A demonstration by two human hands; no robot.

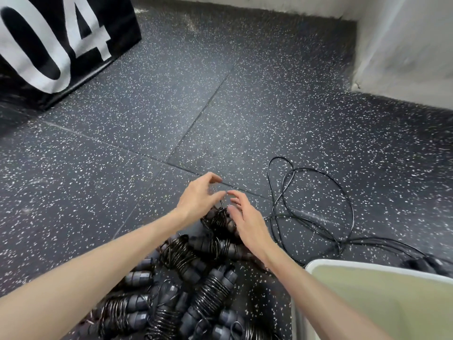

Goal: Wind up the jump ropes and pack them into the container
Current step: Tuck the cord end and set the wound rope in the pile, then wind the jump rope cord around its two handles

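Note:
A heap of wound jump ropes (196,278), black cord coiled around grey handles, lies on the floor in front of me. At its far end sits one more wound rope (219,220). My left hand (199,198) hovers just above and left of it, fingers spread and curled. My right hand (247,222) is beside it on the right, fingers apart, nothing gripped. One unwound black rope (316,207) sprawls in loose loops on the floor to the right, its handles (427,263) lying behind the container. The white container (382,267) stands at the lower right, with nothing visible in the part of its inside that shows.
Dark speckled rubber floor tiles stretch ahead. A black box (61,45) printed with a large white "04" stands at the far left. A white wall (404,45) with a projecting corner runs along the back right.

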